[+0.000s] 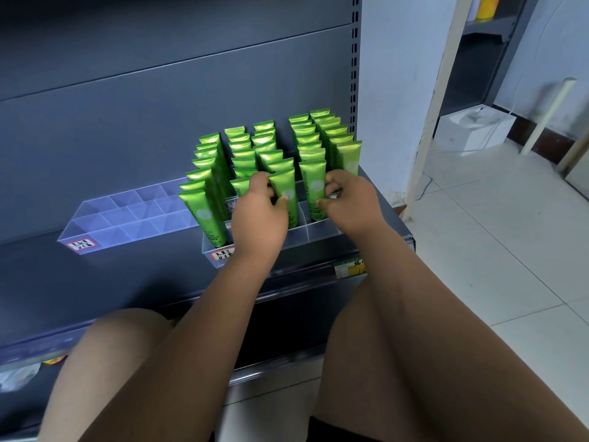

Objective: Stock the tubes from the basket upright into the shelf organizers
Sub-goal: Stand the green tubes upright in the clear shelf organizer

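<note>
Tubes (306, 145), green and upright: the left hand (258, 218) pinches one tube (283, 183), the right hand (352, 207) a second tube (313, 181), both in a clear organizer (322, 230) on the shelf (127, 275). They look light, soft and glossy; grip mid-body. An empty organizer (121, 215) sits left.

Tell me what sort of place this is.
Likely a shop aisle: a grey metal shelf, clear organizers holding rows of identical green tubes, and a price label on the shelf edge.
</note>
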